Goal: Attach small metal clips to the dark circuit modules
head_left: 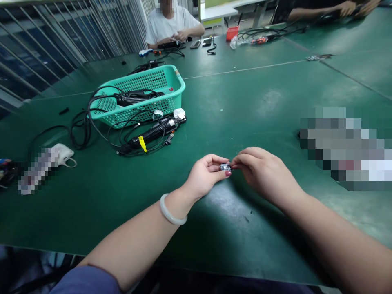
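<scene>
Stretching across nearly the whole view, the green surface carries everything else. At its far end a person in a white shirt sits with both of their own hands together over some dark items, well apart from the wearer's hands.

A teal mesh basket stands on the left half of the surface, with black cables lying inside it and spilling over its near rim. A tangle of black cables loops out to the left and front of the basket. Just in front of the basket lies a long black tool with a yellow label near its lower end. Further left, a white adapter rests on the surface.

Near the middle, close to the wearer, the right hand and the left hand meet fingertip to fingertip, held just above the surface. The left hand is curled, pinching with thumb and fingertips; the right hand is closed the same way from the other side. A pale bracelet circles the left wrist.

Between the two sets of fingertips sits a small dark part, gripped by both hands at once. Its details are too small to make out.
</scene>
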Motion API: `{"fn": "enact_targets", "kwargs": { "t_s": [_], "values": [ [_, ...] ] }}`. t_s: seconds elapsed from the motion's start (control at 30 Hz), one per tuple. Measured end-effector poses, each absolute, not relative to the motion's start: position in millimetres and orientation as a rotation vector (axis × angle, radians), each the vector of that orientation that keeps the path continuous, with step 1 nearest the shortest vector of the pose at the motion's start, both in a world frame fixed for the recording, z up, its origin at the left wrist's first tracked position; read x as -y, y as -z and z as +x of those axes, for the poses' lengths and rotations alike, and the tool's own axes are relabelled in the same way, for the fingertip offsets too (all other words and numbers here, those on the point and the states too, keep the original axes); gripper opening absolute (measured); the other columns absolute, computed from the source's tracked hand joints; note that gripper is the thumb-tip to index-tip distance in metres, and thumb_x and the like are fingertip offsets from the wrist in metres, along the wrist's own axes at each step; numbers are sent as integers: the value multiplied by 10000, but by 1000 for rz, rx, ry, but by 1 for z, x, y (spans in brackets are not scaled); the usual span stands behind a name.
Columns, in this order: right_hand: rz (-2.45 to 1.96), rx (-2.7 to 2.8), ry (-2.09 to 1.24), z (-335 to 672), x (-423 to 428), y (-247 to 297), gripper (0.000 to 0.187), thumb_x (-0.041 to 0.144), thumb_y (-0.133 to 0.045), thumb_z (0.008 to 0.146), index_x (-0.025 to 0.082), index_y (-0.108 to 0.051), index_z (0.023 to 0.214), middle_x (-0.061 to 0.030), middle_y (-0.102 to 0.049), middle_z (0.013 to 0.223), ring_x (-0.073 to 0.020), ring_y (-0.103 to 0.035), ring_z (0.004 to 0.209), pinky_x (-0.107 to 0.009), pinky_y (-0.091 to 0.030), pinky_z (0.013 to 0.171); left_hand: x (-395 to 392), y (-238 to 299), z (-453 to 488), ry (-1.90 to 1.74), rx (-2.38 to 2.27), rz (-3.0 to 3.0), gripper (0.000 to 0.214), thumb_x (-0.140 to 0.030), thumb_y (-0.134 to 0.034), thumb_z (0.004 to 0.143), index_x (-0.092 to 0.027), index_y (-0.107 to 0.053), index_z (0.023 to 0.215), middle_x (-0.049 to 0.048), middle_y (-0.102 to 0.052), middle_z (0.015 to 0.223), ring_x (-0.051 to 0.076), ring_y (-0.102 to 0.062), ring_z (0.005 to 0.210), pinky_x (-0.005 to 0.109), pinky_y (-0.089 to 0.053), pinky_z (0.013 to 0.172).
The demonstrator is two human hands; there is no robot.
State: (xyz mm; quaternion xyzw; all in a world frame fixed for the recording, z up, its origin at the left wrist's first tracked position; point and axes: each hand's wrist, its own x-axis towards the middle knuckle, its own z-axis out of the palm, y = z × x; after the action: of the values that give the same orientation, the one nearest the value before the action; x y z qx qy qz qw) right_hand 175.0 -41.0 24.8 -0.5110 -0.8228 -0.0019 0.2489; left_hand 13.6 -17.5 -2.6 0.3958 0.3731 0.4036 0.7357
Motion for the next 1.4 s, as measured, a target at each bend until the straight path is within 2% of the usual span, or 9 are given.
{"fn": "enact_targets", "kwargs": {
  "t_s": [0.4,0.67,0.83,1.07,1.4],
  "values": [
    [-1396,2315,134,175,44,-26,210,120,-472,836,177,-666,781,-69,-665,803,-185,-584,730,-290,-466,675,18,3,14,-894,-814,874,313,-52,-776,537,-126,-614,794,27,-680,806,136,-642,807,388,-447,899],
    [-1448,2216,109,173,49,-28,214,193,-478,863,190,-684,807,-69,-679,818,-194,-611,757,-304,-478,685,19,3,13,-934,-802,865,307,-61,-774,552,-133,-641,819,24,-684,815,126,-637,817,381,-435,928],
    [-1438,2074,-76,178,44,-21,200,237,-486,876,199,-672,812,-54,-681,840,-176,-622,764,-298,-487,689,17,3,10,-1006,-776,832,283,-96,-752,614,-152,-667,878,17,-681,834,112,-632,833,348,-425,952],
    [-1405,1969,-452,179,33,-1,175,256,-513,857,194,-661,785,-36,-685,801,-159,-622,750,-291,-486,703,18,-4,6,-1089,-761,561,223,-70,-619,754,-160,-672,950,24,-670,899,134,-656,945,303,-452,981],
    [-1354,2004,-536,175,35,2,195,251,-491,871,199,-676,838,-37,-704,859,-158,-636,811,-310,-493,769,40,-17,-56,-1268,-1063,345,242,-7,-526,787,-141,-653,945,40,-674,842,94,-670,857,155,-549,796]
  ]
}}
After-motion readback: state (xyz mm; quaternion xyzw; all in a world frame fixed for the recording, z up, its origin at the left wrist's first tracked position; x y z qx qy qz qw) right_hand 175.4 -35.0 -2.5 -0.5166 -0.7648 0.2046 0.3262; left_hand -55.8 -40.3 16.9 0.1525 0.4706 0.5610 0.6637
